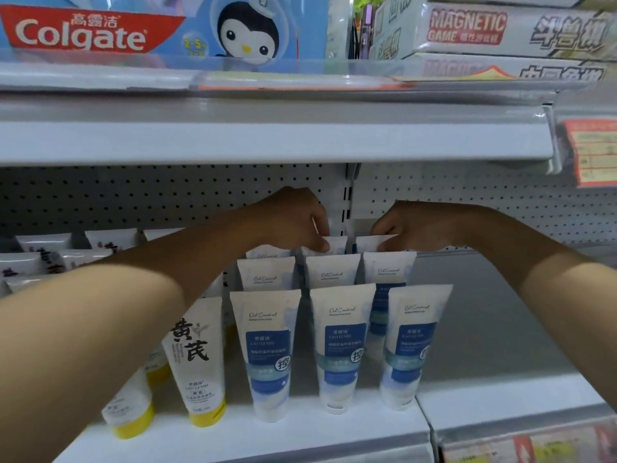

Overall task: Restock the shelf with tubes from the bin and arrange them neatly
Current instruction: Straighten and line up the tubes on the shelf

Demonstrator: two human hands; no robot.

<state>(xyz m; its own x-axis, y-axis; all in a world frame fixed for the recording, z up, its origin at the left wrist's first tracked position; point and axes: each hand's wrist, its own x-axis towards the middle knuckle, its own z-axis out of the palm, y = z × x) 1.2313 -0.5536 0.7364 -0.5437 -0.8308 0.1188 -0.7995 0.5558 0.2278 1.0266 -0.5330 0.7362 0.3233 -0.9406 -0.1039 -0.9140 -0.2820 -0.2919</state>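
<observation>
Left hand (293, 222) and right hand (414, 225) each pinch a rear blue-and-white plastic tube (337, 245); nudging risks toppling the front upright tubes (344, 345).

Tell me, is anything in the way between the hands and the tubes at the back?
Nothing visible. The left hand already pinches the back-row blue tube, and the right hand pinches the tube beside it. Both reach over the front blue tubes.
</observation>
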